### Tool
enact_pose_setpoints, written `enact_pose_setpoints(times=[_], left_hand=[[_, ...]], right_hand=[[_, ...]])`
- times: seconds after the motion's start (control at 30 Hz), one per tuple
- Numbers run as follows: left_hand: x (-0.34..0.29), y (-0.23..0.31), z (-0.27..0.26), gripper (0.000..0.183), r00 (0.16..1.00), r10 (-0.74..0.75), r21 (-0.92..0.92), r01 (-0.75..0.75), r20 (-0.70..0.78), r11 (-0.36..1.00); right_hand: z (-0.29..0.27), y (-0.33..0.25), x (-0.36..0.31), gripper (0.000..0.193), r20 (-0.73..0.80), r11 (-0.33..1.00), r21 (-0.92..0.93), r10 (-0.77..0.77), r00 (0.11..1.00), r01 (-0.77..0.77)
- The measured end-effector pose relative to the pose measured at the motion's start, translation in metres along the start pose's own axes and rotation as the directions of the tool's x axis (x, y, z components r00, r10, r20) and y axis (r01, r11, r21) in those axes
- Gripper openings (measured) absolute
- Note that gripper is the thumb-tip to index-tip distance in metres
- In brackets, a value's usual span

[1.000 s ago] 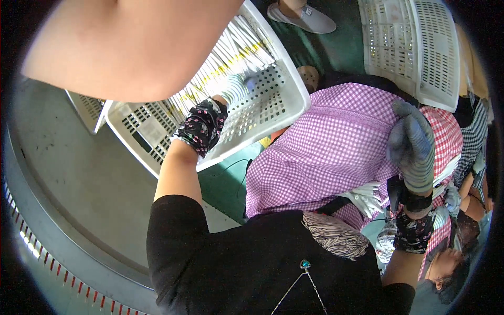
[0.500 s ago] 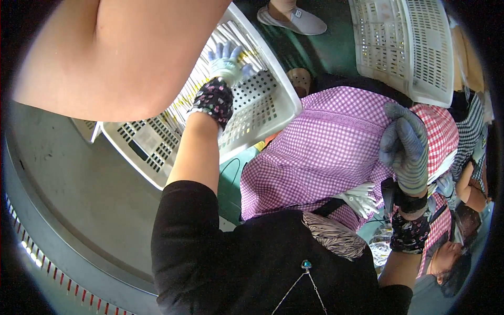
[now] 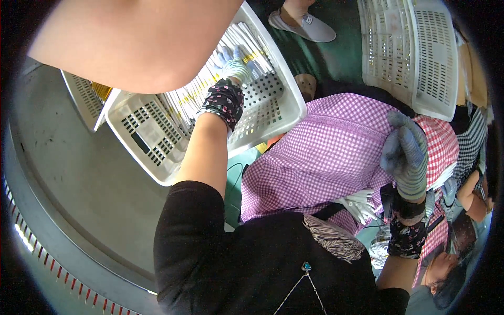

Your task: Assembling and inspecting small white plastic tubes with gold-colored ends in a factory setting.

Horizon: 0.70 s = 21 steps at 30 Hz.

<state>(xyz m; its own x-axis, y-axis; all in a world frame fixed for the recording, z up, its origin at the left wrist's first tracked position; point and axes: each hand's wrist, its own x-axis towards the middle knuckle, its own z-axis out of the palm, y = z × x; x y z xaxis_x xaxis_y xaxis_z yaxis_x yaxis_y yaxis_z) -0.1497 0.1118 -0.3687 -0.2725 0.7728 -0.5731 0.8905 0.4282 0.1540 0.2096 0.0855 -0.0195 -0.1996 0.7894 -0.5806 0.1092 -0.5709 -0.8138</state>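
In a white plastic basket [image 3: 170, 170] at the upper left, my left hand [image 3: 233, 68] lies with outstretched fingers on slim white sticks [image 3: 202, 86] with yellow marks. It wears a pale striped glove with blue fingertips. My right hand [image 3: 405, 155], in a grey-blue striped glove, hovers at the right above a purple gingham cloth [image 3: 320, 149]. Its fingers are bent together and I see nothing in them; the palm is hidden. Several white tube-like pieces [image 3: 359, 206] stick out in a bundle below and left of that hand.
Another person's bare limb [image 3: 131, 44] covers the upper left, close over the basket. A curved grey surface [image 3: 89, 173] runs along the left. White crates [image 3: 409, 58] stand at the upper right. A shoe [image 3: 304, 26] shows at the top; other people [image 3: 467, 194] are at the right.
The view has shifted slightly, and the large bare limb sits higher. My left hand has moved a little to the right over the sticks. My right hand keeps its bent shape.
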Motion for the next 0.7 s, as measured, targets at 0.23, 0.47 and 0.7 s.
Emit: enact_pose_setpoints(times=[0.23, 0.47, 0.7], left_hand=[[0.017, -0.058, -0.002, 0.08, 0.993, -0.104, -0.366, 0.073, -0.064, 0.928], [-0.025, -0.111, 0.023, 0.046, 0.872, -0.015, -0.378, -0.196, -0.489, 0.905], [-0.12, -0.372, -0.001, 0.037, 0.838, -0.508, 0.168, 0.482, 0.197, 0.86]], right_hand=[[0.008, 0.002, 0.0, 0.045, -0.076, 0.998, -0.067, -0.018, 0.997, 0.013], [0.006, 0.003, 0.0, 0.049, -0.105, 0.999, -0.033, -0.009, 0.994, 0.005], [0.022, 0.003, 0.004, 0.051, -0.073, 1.0, -0.008, -0.019, 0.997, 0.019]])
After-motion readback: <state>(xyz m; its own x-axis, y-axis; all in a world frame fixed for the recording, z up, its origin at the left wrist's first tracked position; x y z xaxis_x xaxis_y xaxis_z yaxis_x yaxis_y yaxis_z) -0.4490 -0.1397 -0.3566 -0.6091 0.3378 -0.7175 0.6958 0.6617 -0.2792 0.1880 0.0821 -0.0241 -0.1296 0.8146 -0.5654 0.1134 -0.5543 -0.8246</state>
